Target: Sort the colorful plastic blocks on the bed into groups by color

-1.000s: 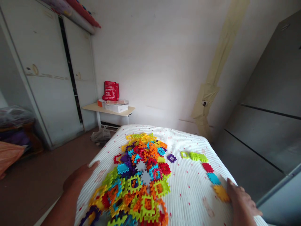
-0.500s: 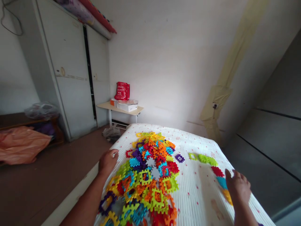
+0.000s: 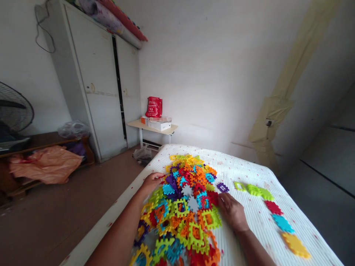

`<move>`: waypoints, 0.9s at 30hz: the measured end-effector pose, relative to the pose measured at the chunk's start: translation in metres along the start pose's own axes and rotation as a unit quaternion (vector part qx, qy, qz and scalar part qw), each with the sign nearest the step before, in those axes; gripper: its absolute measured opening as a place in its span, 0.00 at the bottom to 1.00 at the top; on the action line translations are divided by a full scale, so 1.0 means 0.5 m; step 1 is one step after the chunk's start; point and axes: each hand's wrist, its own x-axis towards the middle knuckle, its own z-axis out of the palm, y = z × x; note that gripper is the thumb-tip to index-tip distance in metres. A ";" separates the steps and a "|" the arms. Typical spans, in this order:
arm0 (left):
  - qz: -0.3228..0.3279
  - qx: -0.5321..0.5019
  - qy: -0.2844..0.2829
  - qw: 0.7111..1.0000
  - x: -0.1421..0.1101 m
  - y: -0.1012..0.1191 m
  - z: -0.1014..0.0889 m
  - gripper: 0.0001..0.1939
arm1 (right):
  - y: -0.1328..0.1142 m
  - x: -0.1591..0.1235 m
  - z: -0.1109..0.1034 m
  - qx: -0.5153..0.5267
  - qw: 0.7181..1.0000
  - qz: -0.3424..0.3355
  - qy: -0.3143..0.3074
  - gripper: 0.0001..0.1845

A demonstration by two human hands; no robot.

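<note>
Colourful interlocking plastic tiles with notched edges lie in a large pile (image 3: 191, 203) on the bed. My left hand (image 3: 152, 183) is at the pile's upper left side, thumb and fingers closed on a red frame tile (image 3: 162, 178) that is mostly covered. On the opposite side, my right hand (image 3: 234, 211) has its curled fingertips on the edge of a red tile (image 3: 213, 197). Just beyond that hand lies a purple window tile (image 3: 222, 187), apart from the pile.
To the right, a line of tiles runs from a green frame (image 3: 240, 186) past red and blue ones to a yellow tile (image 3: 295, 244). Beyond the bed (image 3: 219, 157) stand a small table (image 3: 133, 123) with a red bag (image 3: 154, 107), and a cabinet (image 3: 100, 111).
My right hand has moved left from beside the tile line to the pile's right edge. My left hand has come in onto the red frame tile. The view has turned slightly left.
</note>
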 end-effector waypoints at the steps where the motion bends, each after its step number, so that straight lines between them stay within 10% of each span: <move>1: -0.003 0.007 -0.006 1.000 -0.012 -0.002 -0.009 0.18 | -0.005 -0.002 0.002 0.006 1.000 -0.002 -0.019 0.18; 13: -0.010 0.162 -0.076 0.984 -0.062 -0.018 -0.015 0.12 | 0.003 -0.009 0.013 0.021 0.998 0.049 -0.033 0.19; 27: 0.022 -0.041 -0.060 0.997 -0.087 0.017 0.001 0.23 | 0.007 -0.009 0.016 0.049 0.995 0.079 -0.035 0.20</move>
